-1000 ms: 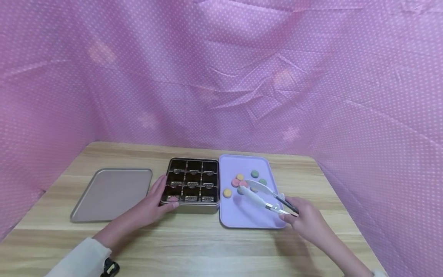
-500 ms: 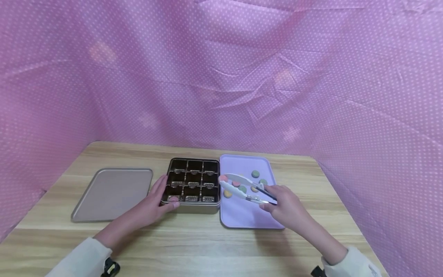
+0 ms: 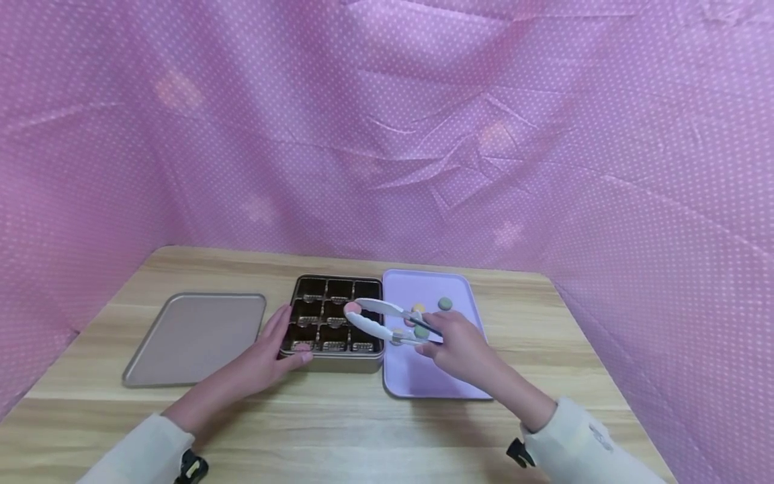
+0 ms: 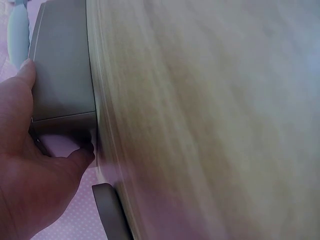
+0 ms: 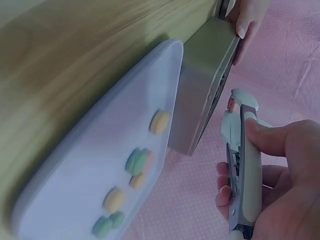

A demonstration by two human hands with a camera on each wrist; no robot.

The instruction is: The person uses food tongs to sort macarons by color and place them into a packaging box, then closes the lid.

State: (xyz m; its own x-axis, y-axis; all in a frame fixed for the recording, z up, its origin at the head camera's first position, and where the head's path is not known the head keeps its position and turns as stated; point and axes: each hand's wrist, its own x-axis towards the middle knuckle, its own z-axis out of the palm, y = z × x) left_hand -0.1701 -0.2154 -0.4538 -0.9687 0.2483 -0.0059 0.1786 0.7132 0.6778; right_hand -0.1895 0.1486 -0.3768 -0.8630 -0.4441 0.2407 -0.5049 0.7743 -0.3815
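My right hand (image 3: 464, 349) grips a pair of tongs (image 3: 370, 327) with white tips and metal handles. Between the tips a pink macaron (image 3: 353, 308) is held above the box, over its middle row. The box (image 3: 345, 364) is metallic brown, with a dark insert (image 3: 336, 312) divided into several compartments. My left hand (image 3: 266, 359) rests at the box's near left corner, fingers along the left side and thumb on the front rim. In the right wrist view, fingers and thumb close around the tongs' handle (image 5: 252, 180).
Against the box's right side lies a lilac tray (image 3: 423, 386). Several macarons lie on it, among them a green macaron (image 3: 445, 304) and a yellow macaron (image 3: 418, 307); my right hand covers part of it. A flat brown lid (image 3: 193, 343) lies left of the box.
My right hand has moved left with the tongs, carrying the pink macaron up off the tray and over the box. My left hand has stayed at the box corner.
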